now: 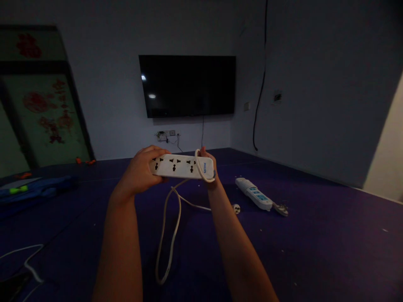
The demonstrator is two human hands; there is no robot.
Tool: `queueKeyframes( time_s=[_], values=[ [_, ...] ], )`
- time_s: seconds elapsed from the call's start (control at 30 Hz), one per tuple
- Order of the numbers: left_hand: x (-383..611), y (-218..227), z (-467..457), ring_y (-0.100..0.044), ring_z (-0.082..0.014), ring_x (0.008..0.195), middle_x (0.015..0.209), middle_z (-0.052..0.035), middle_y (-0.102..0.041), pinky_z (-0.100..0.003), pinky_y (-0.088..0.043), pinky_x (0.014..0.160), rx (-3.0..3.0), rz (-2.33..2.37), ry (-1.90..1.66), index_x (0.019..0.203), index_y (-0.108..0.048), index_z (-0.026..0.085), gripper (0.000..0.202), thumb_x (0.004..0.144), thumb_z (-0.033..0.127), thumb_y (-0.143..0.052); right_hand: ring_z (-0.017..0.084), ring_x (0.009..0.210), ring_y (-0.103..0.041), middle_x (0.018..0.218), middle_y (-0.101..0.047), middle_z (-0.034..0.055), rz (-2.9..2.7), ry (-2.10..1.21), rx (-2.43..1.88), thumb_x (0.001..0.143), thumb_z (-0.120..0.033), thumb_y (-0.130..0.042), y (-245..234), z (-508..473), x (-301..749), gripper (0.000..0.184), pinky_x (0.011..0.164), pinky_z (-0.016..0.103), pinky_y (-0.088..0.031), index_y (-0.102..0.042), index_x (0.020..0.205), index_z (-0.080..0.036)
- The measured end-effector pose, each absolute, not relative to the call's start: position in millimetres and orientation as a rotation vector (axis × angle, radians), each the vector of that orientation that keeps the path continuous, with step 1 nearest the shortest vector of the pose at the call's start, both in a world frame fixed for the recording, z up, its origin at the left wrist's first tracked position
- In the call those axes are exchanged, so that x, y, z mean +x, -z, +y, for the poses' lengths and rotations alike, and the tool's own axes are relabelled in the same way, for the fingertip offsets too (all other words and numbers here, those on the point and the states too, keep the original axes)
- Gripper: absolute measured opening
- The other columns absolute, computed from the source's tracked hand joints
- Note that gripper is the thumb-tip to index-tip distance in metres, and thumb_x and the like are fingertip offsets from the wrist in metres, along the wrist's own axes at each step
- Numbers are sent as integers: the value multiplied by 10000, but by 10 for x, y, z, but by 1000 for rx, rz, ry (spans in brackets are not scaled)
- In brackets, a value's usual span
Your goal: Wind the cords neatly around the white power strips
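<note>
A white power strip (182, 166) with several sockets and blue lettering at its right end is held up level in front of me. Gripping its left end is my left hand (143, 167), fingers wrapped round it. My right hand (211, 161) is closed at the right end, mostly behind the strip, with its thumb up. The strip's pale cord (176, 235) loops round the right end near that hand, then hangs in a long loop below. Its plug (236, 208) shows just right of my right forearm.
Another white power strip (254, 193), with blue socket panels and its cord wound round it, lies on the purple floor (317, 243) to the right. A blue cloth item (47, 191) lies left. A television (189, 86) hangs ahead; a black cable (260, 100) hangs down the right wall.
</note>
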State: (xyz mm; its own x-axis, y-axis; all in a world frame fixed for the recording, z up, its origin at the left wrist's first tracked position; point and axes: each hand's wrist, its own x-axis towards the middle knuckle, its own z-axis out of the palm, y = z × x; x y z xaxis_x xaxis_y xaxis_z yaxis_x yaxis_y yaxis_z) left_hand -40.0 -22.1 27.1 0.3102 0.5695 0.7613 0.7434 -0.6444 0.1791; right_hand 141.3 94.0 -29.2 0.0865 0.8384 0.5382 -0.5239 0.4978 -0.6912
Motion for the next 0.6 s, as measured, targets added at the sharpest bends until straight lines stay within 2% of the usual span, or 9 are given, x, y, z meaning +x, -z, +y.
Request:
queueKeyframes(
  time_s=[0.17, 0.27, 0.4, 0.6],
  values=[
    [-362, -206, -76, -594, -223, 944, 1019, -49, -629, -394, -476, 871, -2208, -1220, 1626, 1009, -668, 172, 557, 465, 145, -783, 82, 407, -422, 484, -479, -66, -1002, -1119, -356, 742, -406, -610, 325, 1004, 1231, 230, 410, 200, -343, -526, 665, -207],
    [-335, -155, 41, -600, -237, 945, 1026, -58, -633, -412, -489, 871, -2043, -1257, 1848, 1020, -662, 162, 622, 418, 158, -819, 72, 375, -405, 446, -467, -65, -1100, -1143, -383, 786, -386, -562, 307, 986, 1163, 247, 417, 202, -363, -519, 636, -194],
    [-344, -127, 133, -595, -254, 974, 1043, -55, -626, -430, -491, 881, -1731, -1307, 1938, 1027, -657, 177, 652, 399, 159, -833, 69, 379, -448, 466, -530, -48, -1372, -1198, -411, 841, -436, -500, 303, 891, 1092, 298, 445, 199, -388, -599, 763, -167],
    [-518, -104, 217, -597, -267, 995, 1060, -55, -611, -429, -494, 885, -1387, -1384, 1962, 1046, -642, 184, 661, 416, 185, -840, 57, 308, -334, 377, -400, -97, -1548, -1119, -450, 894, -375, -424, 321, 800, 973, 318, 373, 182, -270, -616, 816, -133]
  ],
)
